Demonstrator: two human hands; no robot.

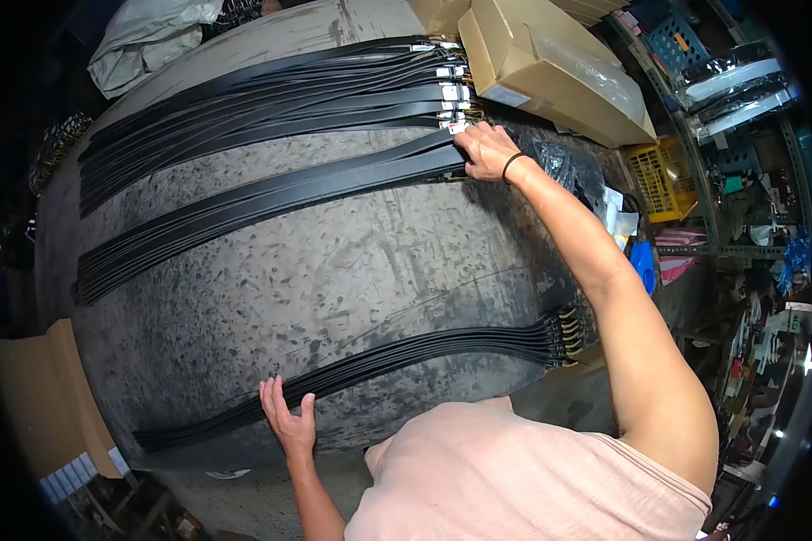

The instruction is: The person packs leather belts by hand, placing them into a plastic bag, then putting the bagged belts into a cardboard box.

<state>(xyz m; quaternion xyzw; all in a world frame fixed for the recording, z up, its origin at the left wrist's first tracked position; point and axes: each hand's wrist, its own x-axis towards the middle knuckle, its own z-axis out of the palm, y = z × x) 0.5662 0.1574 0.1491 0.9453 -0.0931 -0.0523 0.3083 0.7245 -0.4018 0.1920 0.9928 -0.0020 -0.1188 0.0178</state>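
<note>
My right hand [489, 151] reaches to the far side of the table, its fingers curled over the buckle end of a middle bundle of black belts [271, 203]. A white tag shows beside the fingertips, while the thumb side hides part of the buckles. Near the table's front edge, my left hand [289, 419] has its fingers and thumb spread, just beside a row of black belts [424, 347]. That row lies side by side, with brass-coloured buckles at the right end. Behind the middle bundle rests another group of black belts [271, 108], white tags at their buckle ends.
The worn grey table [334, 261] curves in the wide view. A cardboard box [550, 77] stands at its back right, near black plastic wrap. Shelving with a yellow crate [660, 180] is on the right. A cardboard sheet [41, 388] is at left, and a pale sack [149, 45] at back left.
</note>
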